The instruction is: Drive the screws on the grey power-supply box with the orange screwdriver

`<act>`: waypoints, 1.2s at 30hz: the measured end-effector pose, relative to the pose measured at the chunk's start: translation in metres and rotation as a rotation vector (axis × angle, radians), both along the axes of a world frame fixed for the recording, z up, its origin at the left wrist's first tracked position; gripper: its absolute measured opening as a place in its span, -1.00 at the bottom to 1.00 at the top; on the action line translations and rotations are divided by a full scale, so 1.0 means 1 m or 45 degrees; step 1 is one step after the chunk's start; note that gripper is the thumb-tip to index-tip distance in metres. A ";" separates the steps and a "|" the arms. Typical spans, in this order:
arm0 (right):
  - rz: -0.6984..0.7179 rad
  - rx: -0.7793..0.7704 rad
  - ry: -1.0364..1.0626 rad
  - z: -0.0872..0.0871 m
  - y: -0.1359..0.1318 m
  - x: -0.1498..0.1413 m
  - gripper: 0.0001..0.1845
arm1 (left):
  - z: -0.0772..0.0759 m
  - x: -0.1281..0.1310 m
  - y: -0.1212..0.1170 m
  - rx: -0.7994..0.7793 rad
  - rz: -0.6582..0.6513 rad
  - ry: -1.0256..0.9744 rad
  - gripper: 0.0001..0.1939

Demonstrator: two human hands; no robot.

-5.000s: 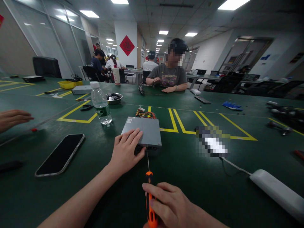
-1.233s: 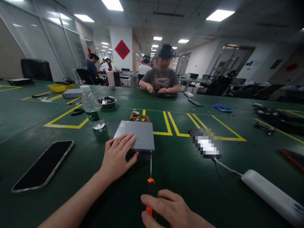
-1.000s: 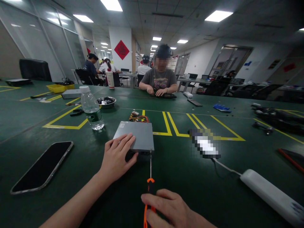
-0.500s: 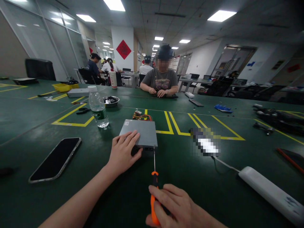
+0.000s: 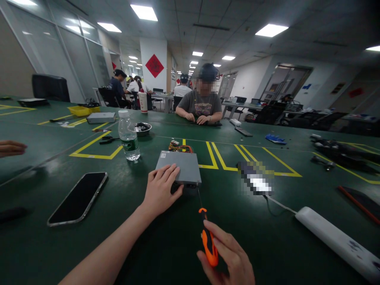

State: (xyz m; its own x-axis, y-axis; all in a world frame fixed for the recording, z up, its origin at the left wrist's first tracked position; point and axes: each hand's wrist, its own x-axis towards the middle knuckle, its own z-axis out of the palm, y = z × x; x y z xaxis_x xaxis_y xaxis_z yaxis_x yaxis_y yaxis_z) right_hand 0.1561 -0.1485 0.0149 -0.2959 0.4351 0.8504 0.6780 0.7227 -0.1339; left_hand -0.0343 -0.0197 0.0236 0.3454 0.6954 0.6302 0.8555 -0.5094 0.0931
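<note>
A grey metal computer power supply (image 5: 187, 166) lies flat on the green table, a bundle of coloured wires (image 5: 180, 147) coming out of its far side. My left hand (image 5: 162, 188) grips its near left part, fingers across the top and thumb against the near face. In my right hand (image 5: 233, 253) is a screwdriver (image 5: 210, 243) with an orange and black handle, held between thumb and fingers. Its thin shaft points away from me, and the tip meets the near right corner of the power supply. Whether the tip sits in a screw is too small to tell.
A water bottle (image 5: 129, 140) stands left of the power supply, before a metal bowl (image 5: 144, 128). A phone (image 5: 78, 200) lies at left, a white power strip (image 5: 335, 239) at right. Another person's hand (image 5: 12, 148) shows at the left edge; a person (image 5: 199, 105) sits opposite.
My right hand's fingers have loosened and shifted on the screwdriver, whose handle now slants to the right. Another person's hand has come in at the left edge. The view has shifted slightly.
</note>
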 end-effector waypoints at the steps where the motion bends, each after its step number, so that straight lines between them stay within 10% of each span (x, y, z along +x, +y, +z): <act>1: -0.039 -0.035 0.049 -0.004 -0.002 -0.001 -0.73 | 0.000 0.000 0.000 -0.002 0.001 0.001 -0.55; 36: -0.573 -0.233 -0.201 -0.021 -0.011 -0.010 -0.63 | 0.000 0.001 0.001 0.047 0.007 0.027 -0.56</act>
